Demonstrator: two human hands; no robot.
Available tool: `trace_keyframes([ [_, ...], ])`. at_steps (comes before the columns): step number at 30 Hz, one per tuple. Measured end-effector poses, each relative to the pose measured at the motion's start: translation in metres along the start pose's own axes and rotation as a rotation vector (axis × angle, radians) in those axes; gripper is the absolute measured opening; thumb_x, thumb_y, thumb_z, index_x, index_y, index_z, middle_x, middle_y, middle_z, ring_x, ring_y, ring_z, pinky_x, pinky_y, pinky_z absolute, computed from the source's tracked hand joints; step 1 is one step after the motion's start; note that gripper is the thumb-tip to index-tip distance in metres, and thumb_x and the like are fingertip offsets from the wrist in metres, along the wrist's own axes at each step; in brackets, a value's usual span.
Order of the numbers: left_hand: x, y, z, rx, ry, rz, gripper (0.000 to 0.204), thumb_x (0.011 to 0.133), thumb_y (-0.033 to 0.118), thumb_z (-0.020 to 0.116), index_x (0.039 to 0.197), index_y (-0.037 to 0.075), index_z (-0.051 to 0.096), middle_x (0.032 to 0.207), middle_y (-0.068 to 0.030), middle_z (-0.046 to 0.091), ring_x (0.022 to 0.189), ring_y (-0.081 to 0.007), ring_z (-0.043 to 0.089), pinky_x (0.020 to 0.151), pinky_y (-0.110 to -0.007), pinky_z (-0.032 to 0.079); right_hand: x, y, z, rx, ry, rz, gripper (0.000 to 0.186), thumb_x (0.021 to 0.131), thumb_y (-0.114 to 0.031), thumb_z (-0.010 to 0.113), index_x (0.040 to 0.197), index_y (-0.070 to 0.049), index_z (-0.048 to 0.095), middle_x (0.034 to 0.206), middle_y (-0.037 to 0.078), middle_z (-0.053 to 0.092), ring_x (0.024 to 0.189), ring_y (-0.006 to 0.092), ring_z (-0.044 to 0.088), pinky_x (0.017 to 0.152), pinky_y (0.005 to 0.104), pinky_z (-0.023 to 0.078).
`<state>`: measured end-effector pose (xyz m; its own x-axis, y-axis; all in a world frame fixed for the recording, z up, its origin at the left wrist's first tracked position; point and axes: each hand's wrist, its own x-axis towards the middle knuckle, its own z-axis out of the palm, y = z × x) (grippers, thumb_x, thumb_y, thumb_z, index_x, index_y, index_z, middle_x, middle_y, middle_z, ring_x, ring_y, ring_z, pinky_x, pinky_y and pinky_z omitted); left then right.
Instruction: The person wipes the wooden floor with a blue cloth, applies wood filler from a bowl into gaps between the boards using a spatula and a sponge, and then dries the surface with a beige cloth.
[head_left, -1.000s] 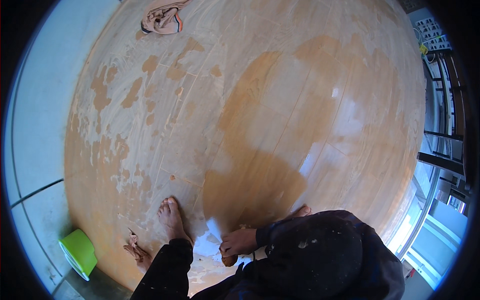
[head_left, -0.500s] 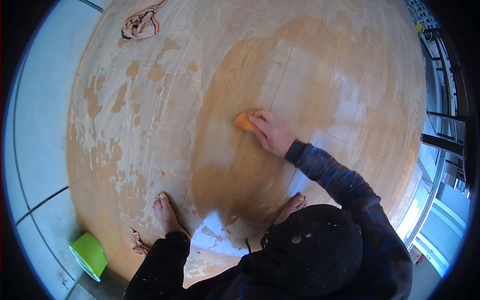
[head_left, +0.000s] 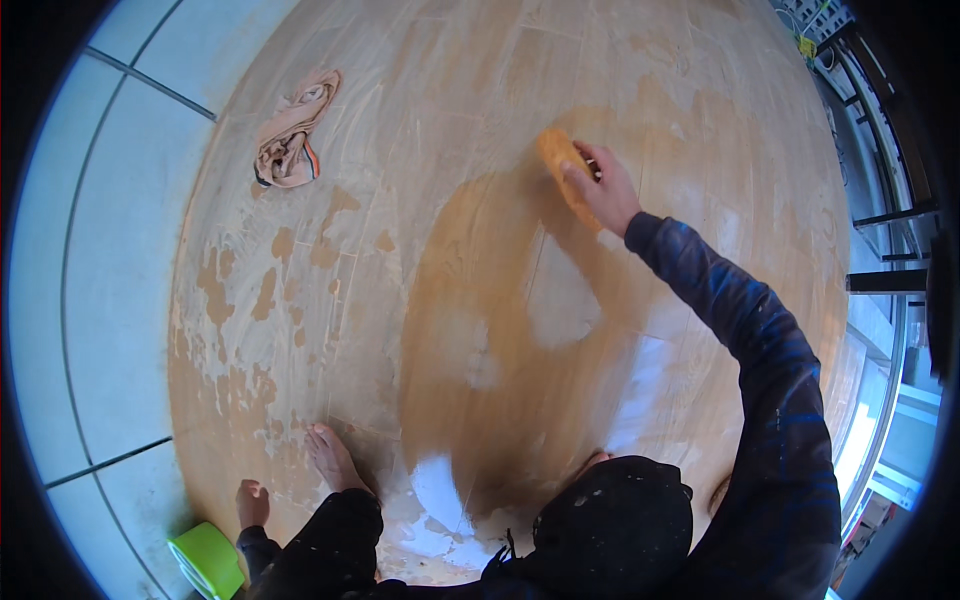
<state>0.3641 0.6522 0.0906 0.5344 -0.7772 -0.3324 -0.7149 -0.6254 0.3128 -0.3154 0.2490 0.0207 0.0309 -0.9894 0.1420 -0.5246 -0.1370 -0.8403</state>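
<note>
My right hand (head_left: 604, 190) grips an orange sponge (head_left: 560, 160), thumb on its near side and fingers curled over the other. The sponge is tilted on or just above the wood-plank floor (head_left: 480, 250), ahead and right of centre; contact is unclear. Around it the boards look wet and brown, with pale, whitish film in patches. My left hand (head_left: 253, 503) is low at the left, beside my left knee and above the floor's edge. Its fingers are too small and foreshortened to read. My bare left foot (head_left: 335, 460) rests on the boards.
A crumpled pinkish-beige cloth (head_left: 290, 135) lies on the floor at the far left. Pale large tiles (head_left: 120, 250) border the boards there. A lime-green plastic object (head_left: 207, 560) sits lower left. Dark metal frames (head_left: 885, 283) stand along the right edge.
My right hand has moved forward and right with the sponge, which now stands more on edge. The view has shifted, so the cloth appears lower. My left hand now shows more plainly.
</note>
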Motion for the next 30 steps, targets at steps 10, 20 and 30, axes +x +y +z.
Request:
trace_keyframes([
  [10,0.293,0.288,0.066,-0.006,0.169,0.689,0.071,0.093,0.022,0.074,0.157,0.014,0.045,0.169,-0.0220,0.029,0.154,-0.0468,0.028,0.124,-0.055,0.031,0.159,0.136,-0.058,-0.756,0.369,0.077,0.050,0.099,-0.031,0.066,0.140,-0.003,0.063,0.137,0.024,0.062,0.129,0.0400,0.058,0.110,0.0474,0.048],
  [20,0.467,0.372,0.079,0.245,0.392,0.836,0.048,0.085,0.038,0.085,0.113,0.008,0.061,0.154,-0.0195,0.043,0.134,-0.0422,0.045,0.109,-0.055,0.040,-0.135,-0.148,0.252,-0.115,-0.460,-0.306,0.050,0.084,-0.011,0.074,0.133,-0.009,0.066,0.119,0.009,0.061,0.104,0.0292,0.062,0.089,0.0385,0.053],
  [30,0.428,0.474,0.051,-1.275,-0.085,0.410,0.029,0.102,0.019,0.070,0.079,0.015,0.052,0.074,0.0007,0.061,0.065,-0.0092,0.060,0.060,-0.029,0.049,-0.173,-0.191,0.190,0.249,-0.253,0.259,0.043,0.104,-0.020,0.065,0.142,-0.001,0.061,0.132,0.018,0.060,0.122,0.0335,0.060,0.105,0.0388,0.049],
])
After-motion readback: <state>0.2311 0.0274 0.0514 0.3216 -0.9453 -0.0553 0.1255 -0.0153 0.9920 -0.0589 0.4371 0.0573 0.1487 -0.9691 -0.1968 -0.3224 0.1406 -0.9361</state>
